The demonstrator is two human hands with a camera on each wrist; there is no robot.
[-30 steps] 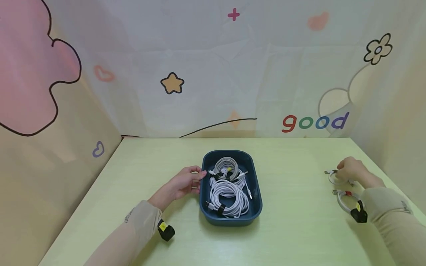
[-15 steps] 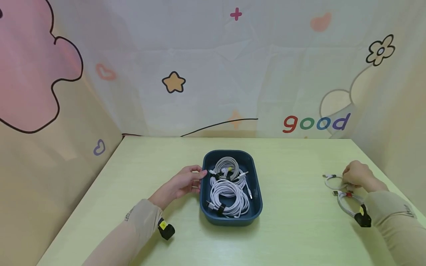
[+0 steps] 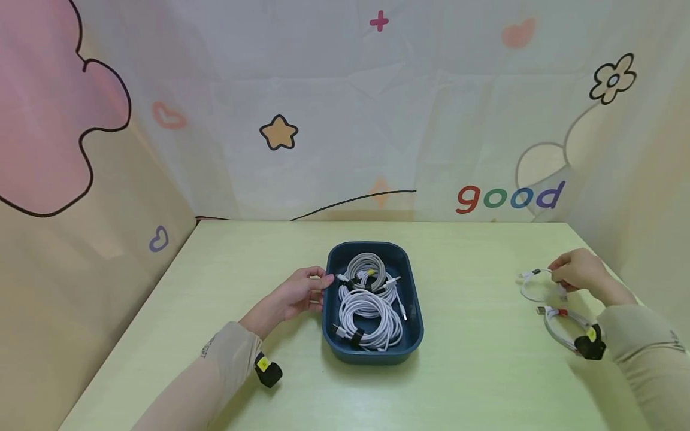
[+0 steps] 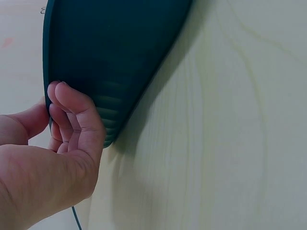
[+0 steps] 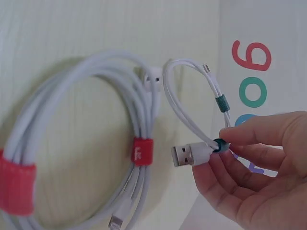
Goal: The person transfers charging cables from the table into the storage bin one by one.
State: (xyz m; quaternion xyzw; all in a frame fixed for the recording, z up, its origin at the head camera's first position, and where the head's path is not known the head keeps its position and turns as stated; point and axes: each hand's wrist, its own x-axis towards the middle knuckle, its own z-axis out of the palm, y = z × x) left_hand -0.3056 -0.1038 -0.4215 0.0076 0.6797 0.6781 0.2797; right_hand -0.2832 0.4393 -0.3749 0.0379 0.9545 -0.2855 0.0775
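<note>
A dark blue plastic bin (image 3: 372, 357) stands mid-table with several coiled cables (image 3: 345, 312) inside, white and grey. My left hand (image 3: 293, 294) pinches the bin's left rim between thumb and fingers; the left wrist view shows its fingers (image 4: 79, 103) bent against the wall. At the right, my right hand (image 3: 584, 276) holds a small looped white USB cable (image 5: 178, 101), pinching it at a dark green tie (image 5: 221, 145) beside the USB plug (image 5: 189, 154). A thicker greyish-white coiled cable (image 5: 140, 124) with red straps lies on the table near that hand.
The pale wooden table (image 3: 469, 383) is closed in by a printed cloth (image 3: 345, 155) at the back and sides. The right side cloth (image 3: 647, 239) comes close to the right hand. A black wrist camera (image 3: 268, 372) hangs under the left sleeve.
The small white cable has come up a little in my right hand, which first reached over it and has drawn slightly right. The left hand and the bin have stayed in place.
</note>
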